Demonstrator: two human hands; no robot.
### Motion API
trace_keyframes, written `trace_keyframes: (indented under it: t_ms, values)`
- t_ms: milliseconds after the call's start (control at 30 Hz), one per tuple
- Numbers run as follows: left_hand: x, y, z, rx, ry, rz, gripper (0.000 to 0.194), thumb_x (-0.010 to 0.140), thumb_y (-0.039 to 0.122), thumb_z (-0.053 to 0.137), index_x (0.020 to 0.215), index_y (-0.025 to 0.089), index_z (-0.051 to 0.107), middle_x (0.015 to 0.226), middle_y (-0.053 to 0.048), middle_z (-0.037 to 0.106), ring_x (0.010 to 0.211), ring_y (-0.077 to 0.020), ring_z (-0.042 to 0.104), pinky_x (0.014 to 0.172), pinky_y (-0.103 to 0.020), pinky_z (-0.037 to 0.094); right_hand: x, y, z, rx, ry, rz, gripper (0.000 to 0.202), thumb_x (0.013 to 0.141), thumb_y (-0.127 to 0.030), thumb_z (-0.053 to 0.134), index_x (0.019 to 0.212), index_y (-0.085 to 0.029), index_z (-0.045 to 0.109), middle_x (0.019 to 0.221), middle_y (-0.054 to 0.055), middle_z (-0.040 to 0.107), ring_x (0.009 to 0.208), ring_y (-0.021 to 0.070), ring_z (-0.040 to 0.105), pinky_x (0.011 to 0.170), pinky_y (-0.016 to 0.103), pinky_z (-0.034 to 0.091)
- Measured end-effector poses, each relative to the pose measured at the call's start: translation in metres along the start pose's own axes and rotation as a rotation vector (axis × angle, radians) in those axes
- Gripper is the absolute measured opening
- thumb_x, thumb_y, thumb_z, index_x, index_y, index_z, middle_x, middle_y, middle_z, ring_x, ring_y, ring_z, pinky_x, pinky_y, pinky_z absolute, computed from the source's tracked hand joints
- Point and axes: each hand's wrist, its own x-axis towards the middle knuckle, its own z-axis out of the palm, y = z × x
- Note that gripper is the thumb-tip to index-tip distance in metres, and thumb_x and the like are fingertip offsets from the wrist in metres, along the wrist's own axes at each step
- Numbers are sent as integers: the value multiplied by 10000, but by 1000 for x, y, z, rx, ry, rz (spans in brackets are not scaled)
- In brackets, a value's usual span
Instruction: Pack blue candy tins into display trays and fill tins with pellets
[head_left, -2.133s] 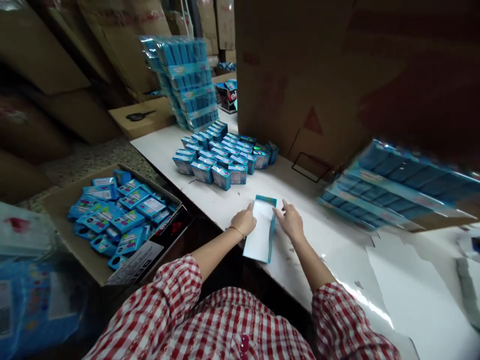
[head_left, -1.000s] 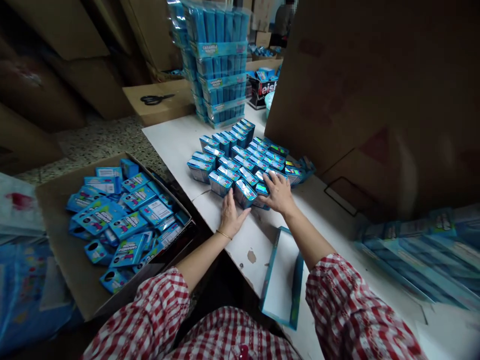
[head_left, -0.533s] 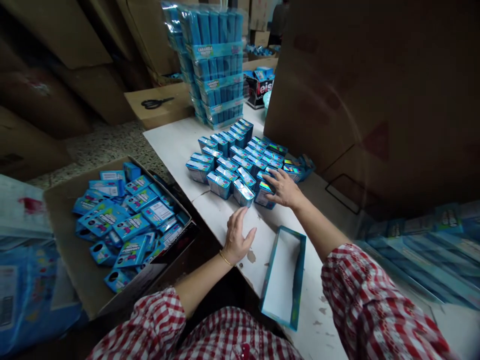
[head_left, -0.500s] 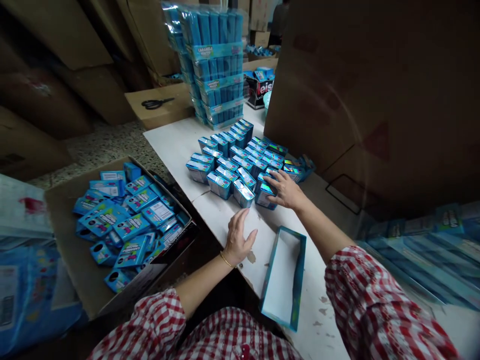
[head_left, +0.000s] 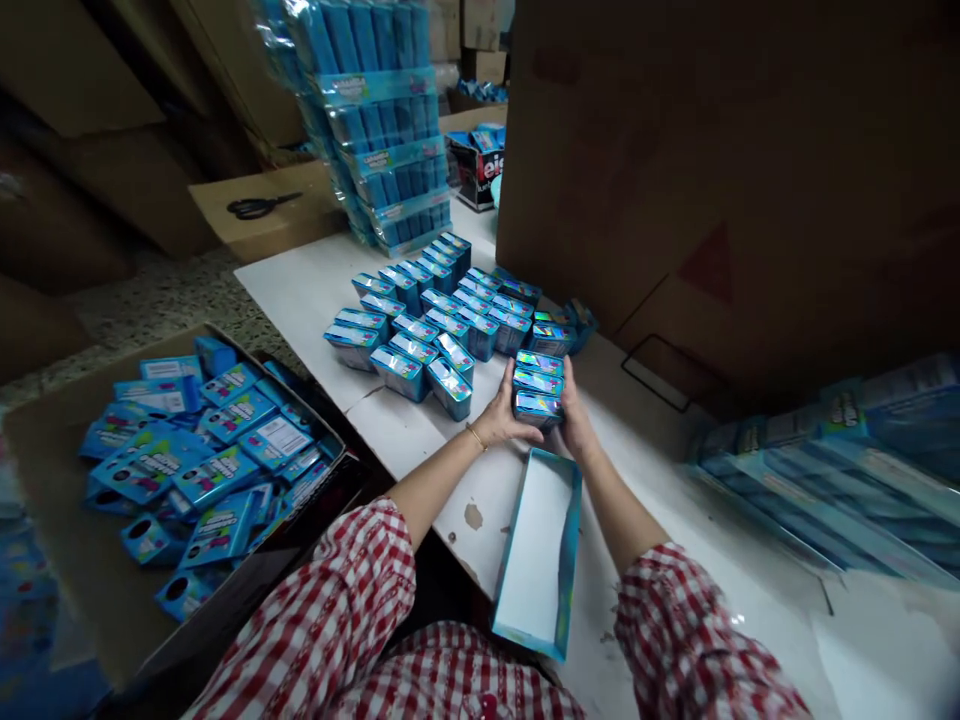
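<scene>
Between my two hands are three small blue candy boxes [head_left: 538,385], standing in a row and squeezed from both sides. My left hand [head_left: 504,415] presses their left ends, thumb along the near side. My right hand [head_left: 576,415] grips their right ends. Just in front of my body, a long blue tray [head_left: 501,580] with a white inside lies on the table, near the held boxes. Beyond and to the left, several more upright blue boxes [head_left: 435,325] stand close together with shiny tops.
A carton [head_left: 112,640] of loose blue boxes is at the left, below the white table [head_left: 292,290]. Plastic-wrapped stacked trays [head_left: 382,160] rise at the back. Scissors [head_left: 259,206] rest on cardboard. A large brown carton [head_left: 637,150] blocks the right; packed trays [head_left: 847,480] stand nearer.
My left hand has moved up and right from the table edge to the boxes. Both hands now clasp three boxes, apart from the group. The view has shifted rightward.
</scene>
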Motion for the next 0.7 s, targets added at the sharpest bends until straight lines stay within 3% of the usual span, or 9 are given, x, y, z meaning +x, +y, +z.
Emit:
trace_keyframes:
  t_ms: [100,200,333,400,533,700]
  values:
    - [1,8,8,-55,60,16,1251,572,353,790,1412,192,-123,1433,-201,268,1317,-285,311,1075,-451,284,-3,-11,18,234,105,12,692,870,-572,20,1439,-194,-88,1446,95,305,1254,191,407,982,392,363]
    - [-16,39,14,-53,93,60,1193,612,420,752,1416,211,-104,1434,-182,274,1321,-278,303,1073,-436,300,-21,-39,10,202,172,44,688,875,-563,19,1450,-188,-12,1399,101,383,1237,216,420,997,416,332]
    - [-64,93,26,58,116,96,1147,624,529,699,1422,247,-76,1485,-163,144,1358,-308,204,1084,-466,277,-75,-77,-6,167,212,129,716,862,-592,35,1451,-191,-34,1355,105,433,1241,250,410,1016,443,292]
    - [-92,107,36,109,147,92,1119,639,550,674,1422,253,-68,1499,-157,79,1369,-313,162,1091,-478,259,-105,-85,-5,201,222,164,716,852,-595,-3,1450,-204,-45,1348,101,441,1227,252,426,1010,447,300]
    - [-129,99,54,173,153,98,1070,663,550,648,1423,252,-44,1495,-167,85,1376,-308,134,1097,-489,232,-143,-78,7,321,228,217,757,822,-578,-128,1455,-211,67,1282,111,510,1160,242,494,987,445,335]
    - [-134,76,62,203,122,157,1078,651,527,667,1424,247,-31,1483,-181,127,1377,-311,120,1100,-498,208,-150,-60,12,368,219,236,741,835,-572,-119,1449,-233,120,1326,93,477,1105,217,543,947,421,389]
